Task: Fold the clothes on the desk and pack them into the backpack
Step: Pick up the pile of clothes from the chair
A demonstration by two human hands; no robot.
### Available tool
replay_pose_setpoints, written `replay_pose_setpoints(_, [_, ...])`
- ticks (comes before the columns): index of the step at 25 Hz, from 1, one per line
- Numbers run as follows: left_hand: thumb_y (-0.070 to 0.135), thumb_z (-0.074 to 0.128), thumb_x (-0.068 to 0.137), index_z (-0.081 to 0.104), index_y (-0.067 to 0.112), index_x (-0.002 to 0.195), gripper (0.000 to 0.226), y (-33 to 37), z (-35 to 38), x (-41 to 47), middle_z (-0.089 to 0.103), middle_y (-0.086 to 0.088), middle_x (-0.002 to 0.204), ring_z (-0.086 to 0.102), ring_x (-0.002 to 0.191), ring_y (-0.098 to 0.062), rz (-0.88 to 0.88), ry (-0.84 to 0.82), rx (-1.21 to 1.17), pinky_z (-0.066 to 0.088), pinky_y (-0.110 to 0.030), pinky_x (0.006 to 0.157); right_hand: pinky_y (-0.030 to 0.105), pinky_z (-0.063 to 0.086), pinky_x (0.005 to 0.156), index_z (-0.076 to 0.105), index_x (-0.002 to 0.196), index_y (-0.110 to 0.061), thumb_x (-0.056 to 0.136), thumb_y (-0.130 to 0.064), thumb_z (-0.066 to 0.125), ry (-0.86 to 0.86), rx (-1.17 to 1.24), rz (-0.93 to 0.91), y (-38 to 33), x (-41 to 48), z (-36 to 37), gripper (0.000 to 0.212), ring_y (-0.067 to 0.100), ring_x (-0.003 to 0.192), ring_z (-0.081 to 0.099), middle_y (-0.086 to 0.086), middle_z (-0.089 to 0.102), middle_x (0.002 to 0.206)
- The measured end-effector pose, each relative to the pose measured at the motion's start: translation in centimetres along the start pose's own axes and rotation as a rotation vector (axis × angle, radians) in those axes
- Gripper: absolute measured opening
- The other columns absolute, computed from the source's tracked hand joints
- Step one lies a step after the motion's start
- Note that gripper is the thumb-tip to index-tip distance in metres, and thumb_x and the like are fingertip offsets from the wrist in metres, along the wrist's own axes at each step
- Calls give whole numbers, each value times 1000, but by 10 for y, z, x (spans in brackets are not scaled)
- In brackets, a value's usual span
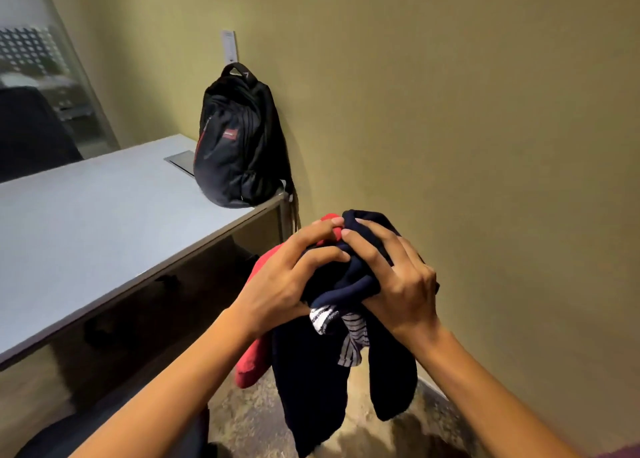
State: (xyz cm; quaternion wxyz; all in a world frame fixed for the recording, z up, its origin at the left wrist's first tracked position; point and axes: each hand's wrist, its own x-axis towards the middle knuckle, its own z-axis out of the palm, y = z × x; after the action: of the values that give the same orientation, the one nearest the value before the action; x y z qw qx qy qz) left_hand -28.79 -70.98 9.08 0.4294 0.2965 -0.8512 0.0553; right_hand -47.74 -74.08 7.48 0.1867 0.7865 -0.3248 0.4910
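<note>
I hold a crumpled bundle of clothes in the air beside the desk, to the right of its corner. My left hand [287, 277] grips the bundle's left side, over a red garment [254, 360]. My right hand [398, 277] grips its right side, fingers curled over a dark navy garment [311, 381] that hangs down toward the floor. A striped white-and-dark piece [346, 333] pokes out between my wrists. A black backpack [235, 139] with red trim stands upright on the desk's far right corner, leaning on the wall; it looks zipped.
The grey desk [90, 222] stretches to the left, with a metal cable hatch [181, 161] beside the backpack. A dark chair [31, 132] stands behind the desk at the left. The olive wall [450, 111] fills the right side. Speckled floor [252, 416] lies below.
</note>
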Motion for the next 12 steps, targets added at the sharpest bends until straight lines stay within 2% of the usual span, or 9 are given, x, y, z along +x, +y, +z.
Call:
replay_pose_setpoints(4, [29, 63, 90, 42, 13, 122, 41, -88, -19, 13, 34, -13, 141, 35, 138, -24, -82, 20, 143, 37, -37, 109, 32, 50, 68, 50, 131, -32, 84, -19, 69, 13, 145, -65, 30, 57, 104, 52, 27, 92, 65, 7, 64, 125])
replay_pose_setpoints(8, [32, 59, 93, 42, 17, 123, 38, -153, -50, 16, 34, -5, 143, 36, 138, -20, -206, 59, 292, 41, -37, 106, 33, 54, 67, 51, 131, -33, 90, -22, 62, 59, 327, -144, 35, 113, 192, 43, 28, 95, 66, 8, 64, 124])
replay_pose_setpoints(12, [34, 54, 96, 43, 15, 123, 35, -210, -90, 11, 33, -8, 143, 37, 137, -19, -329, 115, 466, 39, -34, 107, 34, 55, 67, 49, 132, -32, 88, -19, 67, 72, 480, -233, 21, 171, 283, 50, 26, 95, 65, 8, 64, 124])
